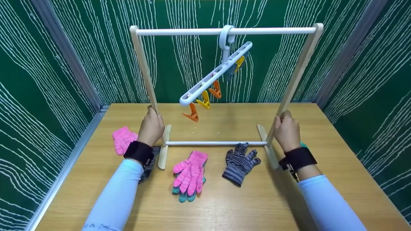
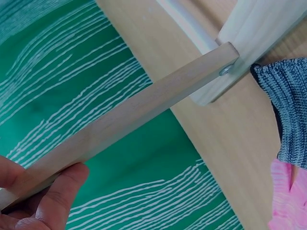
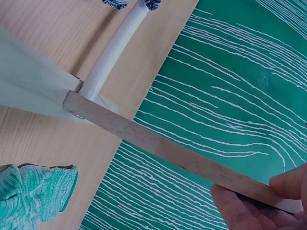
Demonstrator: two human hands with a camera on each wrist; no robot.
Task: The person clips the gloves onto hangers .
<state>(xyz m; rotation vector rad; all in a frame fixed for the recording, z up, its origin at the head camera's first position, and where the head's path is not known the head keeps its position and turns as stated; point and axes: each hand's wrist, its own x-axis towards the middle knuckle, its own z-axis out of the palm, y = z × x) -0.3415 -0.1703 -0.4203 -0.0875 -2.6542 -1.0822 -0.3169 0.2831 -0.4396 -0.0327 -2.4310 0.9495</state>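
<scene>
Gripping two posts (image 1: 145, 67) (image 1: 300, 69) of one rack (image 1: 269, 30), two hands (image 1: 153, 126) (image 1: 288, 131) flank one hanger (image 1: 223, 68).

head view bright, fairly even; light looks diffuse, from above. soft forearm shadows on the table (image 1: 218, 211), inward of and nearer the wearer than left hand (image 1: 152, 126) and right hand (image 1: 287, 132). pale sleeves (image 1: 112, 194) behind the hands near washed out. fine detail slightly soft. wrist views hazier, flatter contrast. right wrist: lower rod (image 3: 117, 50) beyond the hand bows, looks like lens distortion; dark shadow strip alongside. left wrist: hollow under the hand goes dark.
</scene>
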